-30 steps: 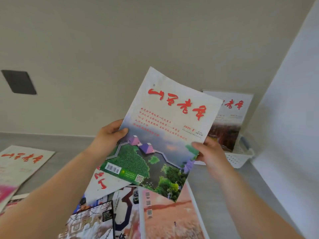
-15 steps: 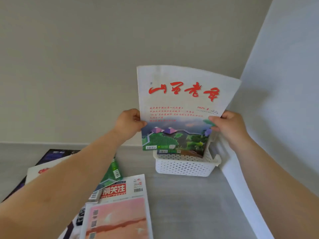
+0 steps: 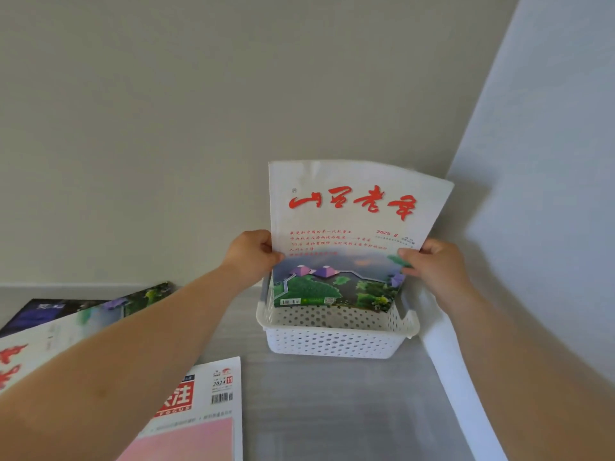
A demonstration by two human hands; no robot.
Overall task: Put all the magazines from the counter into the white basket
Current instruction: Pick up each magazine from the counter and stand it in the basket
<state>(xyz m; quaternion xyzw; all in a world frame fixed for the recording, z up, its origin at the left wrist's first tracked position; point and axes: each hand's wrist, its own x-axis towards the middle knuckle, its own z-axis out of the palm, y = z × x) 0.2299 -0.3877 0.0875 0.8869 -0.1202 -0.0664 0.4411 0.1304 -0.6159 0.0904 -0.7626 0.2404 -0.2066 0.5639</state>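
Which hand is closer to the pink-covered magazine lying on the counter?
Left. The left hand grips the upright magazine beyond the pink-covered magazine; the right hand grips the upright one's opposite edge, farther right.

Red-titled magazine [image 3: 346, 234] — upright in white basket [image 3: 332, 341]

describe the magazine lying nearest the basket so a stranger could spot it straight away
Find the white perforated basket in the corner of the grey counter. Left of it and nearer the camera lies the flat magazine. Unlike the held magazine standing in the basket, it has a red title block, a 2024 11 date and a pink lower cover.
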